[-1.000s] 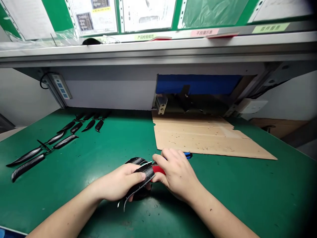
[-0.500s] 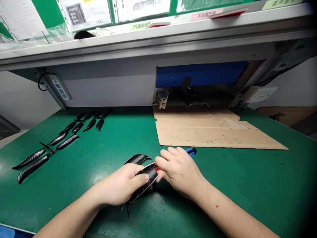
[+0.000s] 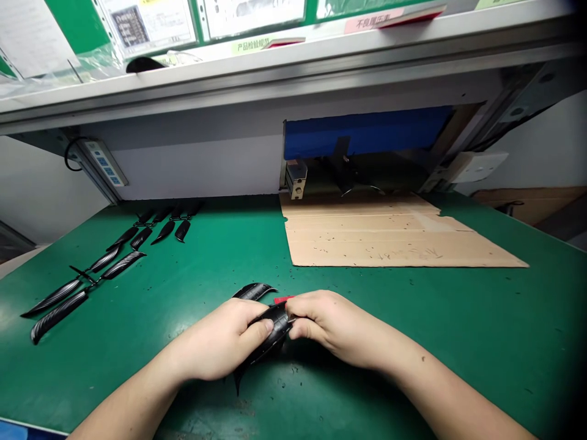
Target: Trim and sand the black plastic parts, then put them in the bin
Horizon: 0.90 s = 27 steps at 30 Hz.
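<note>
My left hand [image 3: 220,342] is closed around a glossy black curved plastic piece [image 3: 277,319], its thumb lying along the top. Just behind it shows a second black curved piece [image 3: 257,291], and a pointed black tip sticks out below the hand. My right hand [image 3: 330,324] has its fingers bent in at the right end of the held piece. A thin glint shows at these fingertips, but what they grip is mostly hidden. Between the hands, a small red thing [image 3: 283,299] peeks out beyond the held piece.
Several black blade-shaped pieces joined by thin bars [image 3: 59,316] lie on the left of the green table [image 3: 220,244]. A cardboard sheet [image 3: 358,244] lies at the back right, before an opening. A metal-edged shelf [image 3: 229,85] crosses above; dark specks dot the tabletop.
My right hand has turned and dropped slightly, with its fingers now bent over the piece's end. The blue-and-black end that stuck out behind it is out of sight. My left hand keeps its hold.
</note>
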Each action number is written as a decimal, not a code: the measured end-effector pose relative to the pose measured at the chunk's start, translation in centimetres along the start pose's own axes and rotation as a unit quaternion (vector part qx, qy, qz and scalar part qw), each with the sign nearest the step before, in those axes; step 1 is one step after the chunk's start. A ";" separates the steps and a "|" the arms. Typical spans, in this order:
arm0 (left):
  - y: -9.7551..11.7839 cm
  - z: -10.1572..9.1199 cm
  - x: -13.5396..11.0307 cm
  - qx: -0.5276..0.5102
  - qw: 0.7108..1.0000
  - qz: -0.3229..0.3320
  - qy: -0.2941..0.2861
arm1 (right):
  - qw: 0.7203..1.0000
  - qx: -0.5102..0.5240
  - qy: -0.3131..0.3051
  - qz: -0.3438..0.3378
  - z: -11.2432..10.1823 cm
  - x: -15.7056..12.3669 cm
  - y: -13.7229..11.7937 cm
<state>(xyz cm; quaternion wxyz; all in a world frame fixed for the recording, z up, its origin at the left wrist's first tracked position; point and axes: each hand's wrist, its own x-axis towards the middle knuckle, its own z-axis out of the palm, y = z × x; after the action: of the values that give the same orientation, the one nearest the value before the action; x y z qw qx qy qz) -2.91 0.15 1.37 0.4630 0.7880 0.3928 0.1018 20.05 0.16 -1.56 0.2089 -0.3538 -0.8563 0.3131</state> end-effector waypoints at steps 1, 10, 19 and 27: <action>0.0 0.0 0.0 -0.007 1.000 0.005 0.014 | 0.999 0.046 -0.001 0.006 -0.3 -0.1 0.1; -1.2 0.8 0.6 -0.293 0.949 -0.049 0.106 | 0.965 -0.213 0.153 0.014 0.5 0.7 0.8; -1.7 1.6 1.3 -0.354 0.922 -0.046 0.149 | 0.906 -0.382 0.176 0.047 1.9 1.1 0.4; -1.0 1.5 0.8 -0.262 0.948 -0.028 0.176 | 0.894 -0.414 0.163 0.053 2.1 1.6 0.1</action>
<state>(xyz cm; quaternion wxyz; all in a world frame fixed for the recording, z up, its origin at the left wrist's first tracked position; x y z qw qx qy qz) -2.12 0.07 -0.46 0.5798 0.5970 0.4492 0.3252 17.82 0.50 -2.92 0.1634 -0.4995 -0.8421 -0.1213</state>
